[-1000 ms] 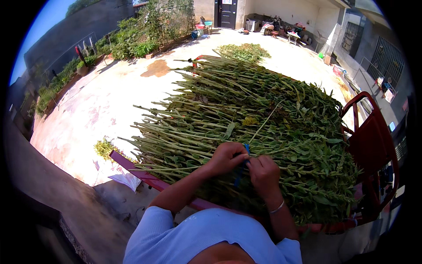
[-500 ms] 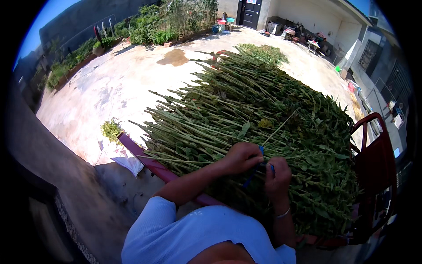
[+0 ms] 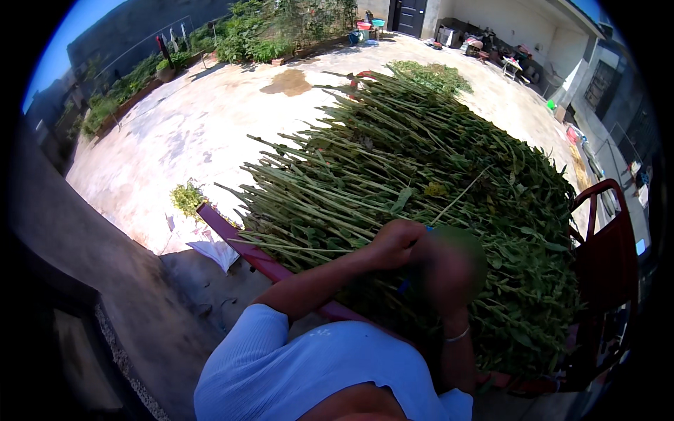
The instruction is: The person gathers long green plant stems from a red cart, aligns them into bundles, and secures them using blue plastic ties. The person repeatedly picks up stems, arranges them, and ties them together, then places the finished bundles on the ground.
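A large heap of cut green leafy stalks [image 3: 337, 186] lies in front of me, pale stem ends to the left and leafy tops to the right. Over its near side, my left hand [image 3: 397, 243] is closed, with a narrow blue strip [image 3: 403, 286] showing beneath and a bit of blue beyond the fingers. Close against it on the right is my right hand [image 3: 449, 274], a band on its wrist. A round blur covers its fingers, so their pose and anything in them cannot be made out.
The stalks rest on a cart with a dark red side rail [image 3: 246, 256] and a red frame [image 3: 607, 252] at the right. A white sack [image 3: 216, 254] and yellow-green plants [image 3: 187, 198] lie left. More cut greenery [image 3: 434, 76] lies on the concrete yard beyond.
The view has shifted slightly, so the heap appears a little further right. My hands are closer together, and the blue strip between them, plain before, is now mostly hidden.
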Demonstrator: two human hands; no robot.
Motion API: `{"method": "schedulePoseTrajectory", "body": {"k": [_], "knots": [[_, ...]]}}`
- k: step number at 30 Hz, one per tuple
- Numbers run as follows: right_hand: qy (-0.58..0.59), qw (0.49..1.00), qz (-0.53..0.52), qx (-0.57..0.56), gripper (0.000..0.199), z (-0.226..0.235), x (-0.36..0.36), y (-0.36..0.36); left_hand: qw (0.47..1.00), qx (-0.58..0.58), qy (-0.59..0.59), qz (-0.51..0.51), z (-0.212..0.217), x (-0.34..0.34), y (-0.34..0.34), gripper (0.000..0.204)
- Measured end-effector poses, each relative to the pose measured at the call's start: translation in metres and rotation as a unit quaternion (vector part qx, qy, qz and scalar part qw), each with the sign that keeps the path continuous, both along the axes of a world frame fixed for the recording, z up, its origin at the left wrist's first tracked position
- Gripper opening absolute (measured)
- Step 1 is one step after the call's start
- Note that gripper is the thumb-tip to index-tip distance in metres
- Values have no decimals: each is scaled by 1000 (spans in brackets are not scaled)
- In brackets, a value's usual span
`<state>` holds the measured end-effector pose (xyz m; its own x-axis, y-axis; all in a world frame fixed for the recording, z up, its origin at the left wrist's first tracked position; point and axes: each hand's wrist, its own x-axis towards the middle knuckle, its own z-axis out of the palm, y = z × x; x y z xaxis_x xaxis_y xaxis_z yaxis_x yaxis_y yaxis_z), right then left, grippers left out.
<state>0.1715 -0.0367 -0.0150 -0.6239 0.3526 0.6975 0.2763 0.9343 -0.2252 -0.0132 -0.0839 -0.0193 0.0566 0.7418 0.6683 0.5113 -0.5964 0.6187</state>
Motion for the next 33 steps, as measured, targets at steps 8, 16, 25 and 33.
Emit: {"method": "schedulePoseTrajectory", "body": {"k": [8, 16, 25, 33], "knots": [[-17, 996, -40, 80, 31, -10, 0, 0, 1000, 3, -11, -2, 4, 2, -2, 10], [-36, 995, -52, 77, 23, -12, 4, -2, 1000, -3, 8, 1, 13, 3, -8, 10], [-19, 998, -56, 35, 6, -6, 7, -6, 1000, -18, 3, -3, 13, 7, -7, 9], [48, 999, 8, -21, 6, 18, 2, -7, 998, -62, -16, 0, 18, -2, -19, 9]]}}
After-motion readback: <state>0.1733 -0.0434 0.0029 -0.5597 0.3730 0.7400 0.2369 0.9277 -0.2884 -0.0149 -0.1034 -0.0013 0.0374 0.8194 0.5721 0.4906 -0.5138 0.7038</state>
